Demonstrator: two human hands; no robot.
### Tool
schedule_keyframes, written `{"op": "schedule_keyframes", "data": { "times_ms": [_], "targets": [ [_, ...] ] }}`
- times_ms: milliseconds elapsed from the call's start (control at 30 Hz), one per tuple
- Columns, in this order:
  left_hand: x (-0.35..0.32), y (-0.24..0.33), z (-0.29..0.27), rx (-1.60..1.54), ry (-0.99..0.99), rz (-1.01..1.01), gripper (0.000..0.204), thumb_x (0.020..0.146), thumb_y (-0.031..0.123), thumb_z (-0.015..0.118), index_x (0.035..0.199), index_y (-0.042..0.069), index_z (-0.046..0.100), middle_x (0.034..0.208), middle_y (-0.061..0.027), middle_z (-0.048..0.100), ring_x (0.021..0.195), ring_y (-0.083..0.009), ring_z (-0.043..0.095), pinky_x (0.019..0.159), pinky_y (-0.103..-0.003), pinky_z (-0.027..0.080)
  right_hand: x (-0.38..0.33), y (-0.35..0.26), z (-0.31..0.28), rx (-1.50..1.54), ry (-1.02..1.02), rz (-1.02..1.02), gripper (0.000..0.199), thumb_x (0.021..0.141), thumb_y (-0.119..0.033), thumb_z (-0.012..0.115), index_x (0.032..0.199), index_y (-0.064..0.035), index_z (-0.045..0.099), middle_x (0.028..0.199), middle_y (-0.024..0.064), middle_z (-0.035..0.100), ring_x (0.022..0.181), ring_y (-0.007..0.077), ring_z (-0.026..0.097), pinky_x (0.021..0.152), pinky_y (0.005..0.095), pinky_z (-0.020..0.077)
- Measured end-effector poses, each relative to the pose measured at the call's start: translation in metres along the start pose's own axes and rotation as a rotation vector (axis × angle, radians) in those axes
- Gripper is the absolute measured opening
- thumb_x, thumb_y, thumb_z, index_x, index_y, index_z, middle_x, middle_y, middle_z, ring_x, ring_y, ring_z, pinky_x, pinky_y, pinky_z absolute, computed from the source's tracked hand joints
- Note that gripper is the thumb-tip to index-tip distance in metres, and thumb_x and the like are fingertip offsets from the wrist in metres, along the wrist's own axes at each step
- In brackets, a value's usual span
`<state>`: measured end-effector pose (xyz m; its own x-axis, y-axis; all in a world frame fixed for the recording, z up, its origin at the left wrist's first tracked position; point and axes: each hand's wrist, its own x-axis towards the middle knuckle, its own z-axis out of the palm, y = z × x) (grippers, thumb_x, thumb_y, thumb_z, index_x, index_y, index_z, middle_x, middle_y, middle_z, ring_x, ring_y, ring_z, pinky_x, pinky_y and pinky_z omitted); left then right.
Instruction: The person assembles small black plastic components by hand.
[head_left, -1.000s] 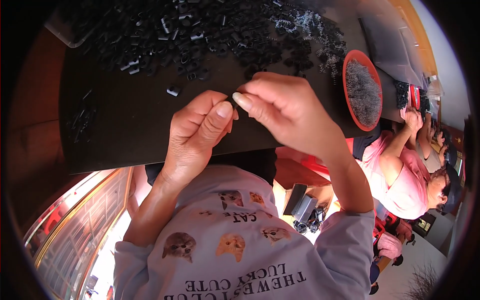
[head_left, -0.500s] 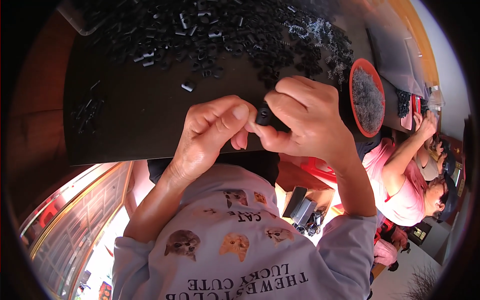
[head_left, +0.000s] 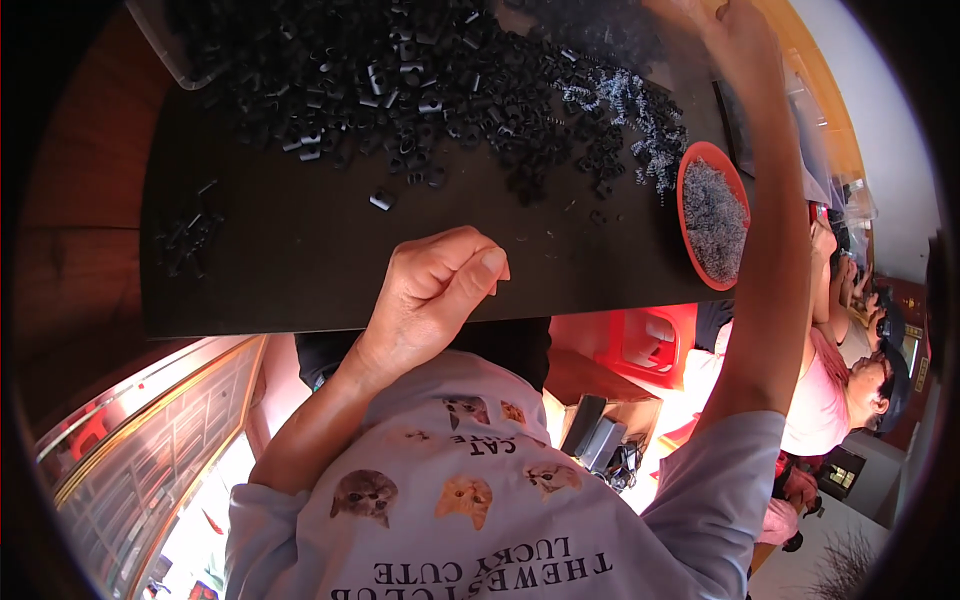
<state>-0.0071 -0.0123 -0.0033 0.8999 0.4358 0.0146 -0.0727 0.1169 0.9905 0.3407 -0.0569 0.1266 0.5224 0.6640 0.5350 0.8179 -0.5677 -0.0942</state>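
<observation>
My left hand (head_left: 432, 290) rests at the near edge of the black mat (head_left: 290, 270), fingers curled in, thumb pressed against the forefinger; nothing shows between them. My right arm stretches far across the table, and my right hand (head_left: 738, 45) is at the top edge of the picture, beyond the heap of small metal springs (head_left: 630, 110). Its fingers are cut off from view. A wide heap of small black plastic parts (head_left: 400, 80) lies across the far half of the mat. One loose black part (head_left: 381, 200) sits closest to my left hand.
A red bowl (head_left: 690, 255) filled with springs stands at the mat's right end. A few black parts (head_left: 190, 235) lie at the mat's left. Another person in a pink top (head_left: 820, 400) sits to the right. A red stool (head_left: 640, 345) stands below the table.
Both hands were together over the mat's near edge, fingers on a small black piece. My right hand has since left and reached up to the far right; my left hand stayed in place.
</observation>
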Motion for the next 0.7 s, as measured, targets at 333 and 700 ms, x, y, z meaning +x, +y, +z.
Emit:
{"op": "schedule_keyframes", "data": {
  "times_ms": [333, 700],
  "targets": [
    [0.001, -0.009, 0.0, 0.122, -0.014, 0.196, 0.026, 0.099, 0.016, 0.056, 0.082, -0.002, 0.062, 0.07, -0.0034, 0.053, 0.059, -0.0084, 0.046, 0.052, -0.025, 0.038, -0.068, -0.057, 0.03, 0.559, -0.266, -0.352, 0.017, 0.09, -0.024, 0.063, 0.095, -0.0077, 0.066, 0.079, 0.0115, 0.062, 0.074, 0.0302, 0.062, 0.065, 0.0387, 0.0492],
    [0.003, -0.006, 0.002, 0.145, -0.031, 0.243, 0.021, 0.097, 0.012, 0.056, 0.085, -0.004, 0.061, 0.071, -0.0059, 0.053, 0.059, -0.0114, 0.047, 0.054, -0.026, 0.04, -0.125, -0.099, 0.035, 0.231, -0.463, -0.433, 0.017, 0.088, -0.012, 0.064, 0.104, -0.0068, 0.065, 0.096, 0.0069, 0.058, 0.081, 0.0304, 0.063, 0.07, 0.0392, 0.0509]
  ]
}}
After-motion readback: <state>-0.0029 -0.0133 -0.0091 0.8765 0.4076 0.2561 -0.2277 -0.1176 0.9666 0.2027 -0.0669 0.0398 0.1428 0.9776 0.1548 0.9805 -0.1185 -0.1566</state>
